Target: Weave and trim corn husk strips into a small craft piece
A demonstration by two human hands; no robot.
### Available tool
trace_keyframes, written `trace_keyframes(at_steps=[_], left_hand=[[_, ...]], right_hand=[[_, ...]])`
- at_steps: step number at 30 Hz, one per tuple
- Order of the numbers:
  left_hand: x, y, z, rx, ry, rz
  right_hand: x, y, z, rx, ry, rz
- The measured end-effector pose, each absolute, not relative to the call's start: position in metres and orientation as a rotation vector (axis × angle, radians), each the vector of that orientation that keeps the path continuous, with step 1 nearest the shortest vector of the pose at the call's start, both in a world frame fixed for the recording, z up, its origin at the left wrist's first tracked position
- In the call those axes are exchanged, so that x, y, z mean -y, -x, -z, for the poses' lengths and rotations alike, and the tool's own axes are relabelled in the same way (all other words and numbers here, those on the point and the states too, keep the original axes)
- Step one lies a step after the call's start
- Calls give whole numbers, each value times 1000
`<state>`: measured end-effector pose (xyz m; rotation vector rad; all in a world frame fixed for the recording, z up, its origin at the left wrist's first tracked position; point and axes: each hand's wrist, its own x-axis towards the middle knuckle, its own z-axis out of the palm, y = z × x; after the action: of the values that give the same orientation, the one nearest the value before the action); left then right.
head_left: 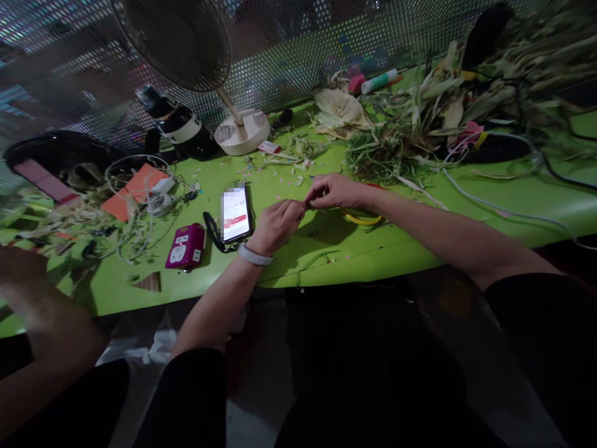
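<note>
Above the green table my two hands meet, fingertips close together. My left hand [278, 225], with a pale band on its wrist, is closed, and what its fingers hold is too small to make out. Coming in from the right, my right hand [333, 190] is closed in a pinch against the left fingertips; a small dark bit shows between them. A lit phone [234, 214] lies just left of my left hand. Beneath my right wrist is a yellow and red ring-shaped thing [364, 219], partly hidden. Thin green strands [321, 256] lie on the table in front of me.
A purple power adapter [185, 247], an orange paper [135, 191] and a white cable are at left. Behind stand a fan [242, 132] and a dark bottle [184, 127]. Dried husks and green strands [380, 152] pile at right, with a glue stick [379, 81]. Another person's arm [51, 311] rests at far left.
</note>
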<state>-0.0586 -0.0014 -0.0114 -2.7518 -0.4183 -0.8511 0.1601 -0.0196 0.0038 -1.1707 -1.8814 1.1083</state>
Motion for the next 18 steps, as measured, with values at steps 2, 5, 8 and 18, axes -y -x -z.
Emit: trace_keyframes(at_steps=[2, 5, 8, 18], left_hand=[[1, 59, 11, 421, 2769, 872], [1, 59, 11, 415, 2805, 904], [1, 60, 11, 426, 2848, 897], [-1, 61, 11, 510, 2892, 863]], right_hand=[[19, -161, -3, 1836, 1158, -1134], [19, -162, -1, 1802, 1138, -1177], [17, -162, -1, 1772, 1147, -1214], [18, -161, 0, 1750, 1136, -1219]])
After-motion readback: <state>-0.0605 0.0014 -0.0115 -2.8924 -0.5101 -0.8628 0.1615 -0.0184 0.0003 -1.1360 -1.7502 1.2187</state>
